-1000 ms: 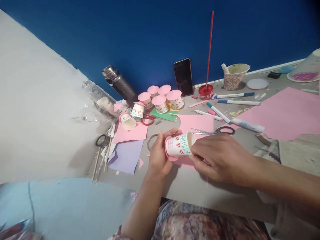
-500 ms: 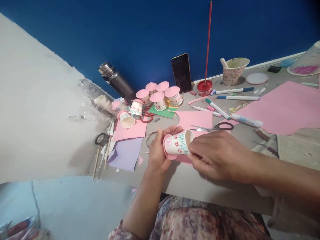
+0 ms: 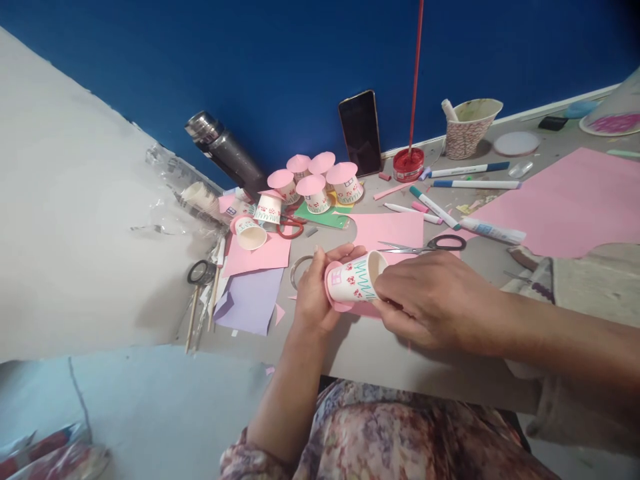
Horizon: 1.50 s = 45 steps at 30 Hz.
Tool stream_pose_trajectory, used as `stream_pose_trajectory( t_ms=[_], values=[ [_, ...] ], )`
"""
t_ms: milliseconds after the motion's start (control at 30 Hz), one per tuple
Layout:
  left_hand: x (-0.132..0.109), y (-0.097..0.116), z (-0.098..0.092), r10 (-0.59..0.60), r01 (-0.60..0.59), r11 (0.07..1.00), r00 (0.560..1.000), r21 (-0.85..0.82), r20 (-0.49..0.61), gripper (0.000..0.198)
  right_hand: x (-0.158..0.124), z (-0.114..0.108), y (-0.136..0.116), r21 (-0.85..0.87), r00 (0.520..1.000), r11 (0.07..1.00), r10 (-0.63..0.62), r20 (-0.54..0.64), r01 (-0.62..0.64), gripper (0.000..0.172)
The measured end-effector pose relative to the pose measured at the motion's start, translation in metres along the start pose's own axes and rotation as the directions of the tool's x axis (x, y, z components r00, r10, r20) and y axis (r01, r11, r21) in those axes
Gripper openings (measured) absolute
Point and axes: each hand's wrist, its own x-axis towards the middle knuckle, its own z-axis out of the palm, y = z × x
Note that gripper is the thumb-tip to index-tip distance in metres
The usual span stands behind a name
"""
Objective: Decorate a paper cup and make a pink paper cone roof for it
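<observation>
A small white paper cup [image 3: 356,282] lies on its side between my hands, drawn with red flowers, a green zigzag and a pink window. A pink paper disc sits against its closed bottom. My left hand [image 3: 316,293] wraps round that pink end, fingers closed. My right hand [image 3: 434,298] grips the cup at its open rim, fingers curled under it. Both hands hover just above the grey table [image 3: 380,363], near its front edge.
Several pink-topped decorated cups [image 3: 313,189] stand behind, beside a steel flask [image 3: 225,152] and a propped phone [image 3: 359,132]. Scissors [image 3: 425,246], markers [image 3: 434,207], a glue tube [image 3: 493,231], pink sheets [image 3: 565,207], lilac paper [image 3: 250,300], tape rolls [image 3: 201,272] and a red paint pot [image 3: 408,164] lie around.
The view has tilted slightly, so everything sits a little higher in the frame. Both hands keep their hold on the cup, which has turned only slightly.
</observation>
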Motion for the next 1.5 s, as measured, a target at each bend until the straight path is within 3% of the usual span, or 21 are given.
stream_pose_trajectory(
  t_ms=[167, 300, 400, 500, 767, 967, 1500],
  values=[
    [0.001, 0.003, -0.001, 0.022, -0.022, 0.999, 1.000, -0.046, -0.010, 0.048, -0.002, 0.006, 0.003, 0.039, 0.990, 0.998, 0.046, -0.130, -0.041, 0.026],
    [-0.005, 0.000, -0.001, 0.108, -0.112, 0.990, 0.993, -0.084, -0.043, 0.056, 0.000, 0.008, 0.002, 0.138, 0.948, 0.975, 0.206, -0.242, -0.176, 0.026],
    [-0.012, -0.009, 0.000, 0.241, -0.244, 0.968, 0.969, -0.056, -0.048, 0.052, 0.002, 0.007, 0.001, 0.230, 0.916, 0.934, 0.325, -0.234, -0.273, 0.025],
    [-0.015, -0.019, 0.001, 0.339, -0.339, 0.941, 0.940, 0.006, -0.041, 0.047, 0.004, 0.006, -0.001, 0.267, 0.904, 0.912, 0.370, -0.213, -0.310, 0.026],
    [-0.014, -0.023, 0.008, 0.318, -0.314, 0.947, 0.946, 0.063, -0.060, 0.048, 0.005, 0.004, -0.005, 0.316, 0.907, 0.886, 0.397, -0.141, -0.339, 0.028],
    [-0.014, -0.024, 0.009, 0.390, -0.384, 0.918, 0.920, 0.101, -0.047, 0.048, 0.006, 0.006, -0.005, 0.312, 0.905, 0.893, 0.388, -0.176, -0.323, 0.026],
    [-0.014, -0.024, 0.009, 0.360, -0.353, 0.928, 0.932, 0.115, -0.048, 0.045, 0.006, 0.004, -0.005, 0.294, 0.926, 0.905, 0.355, -0.126, -0.307, 0.020]
  ],
)
